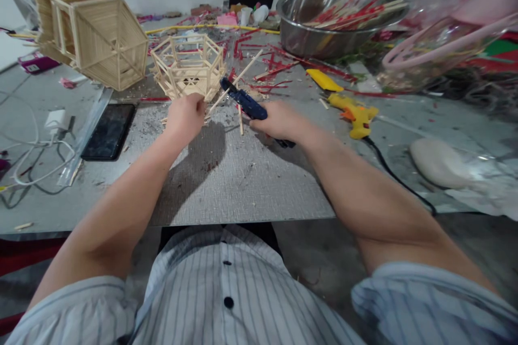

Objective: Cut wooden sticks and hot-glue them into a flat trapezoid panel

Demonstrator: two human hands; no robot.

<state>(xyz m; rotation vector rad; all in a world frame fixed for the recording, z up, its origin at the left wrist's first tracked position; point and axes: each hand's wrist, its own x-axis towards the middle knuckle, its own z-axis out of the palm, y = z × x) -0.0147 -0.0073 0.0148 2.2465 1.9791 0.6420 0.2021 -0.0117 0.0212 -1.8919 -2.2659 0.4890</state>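
My left hand (186, 114) is closed, pinching the lower end of a thin wooden stick (247, 69) that slants up to the right. In my right hand (282, 118) is a pair of dark blue cutting pliers (247, 103). The jaws are at the stick; whether they touch it I cannot tell. Just behind my left hand stands a small six-sided frame of wooden sticks (193, 59). A short stick piece (241, 120) lies on the table below the pliers.
A larger stick-built lantern-like model (109, 46) lies at the left, near a black phone (108, 132). On the right are a yellow glue gun (356, 115) with its cord and a steel bowl (299, 35) of red-marked sticks. Red scraps litter the table (243, 183).
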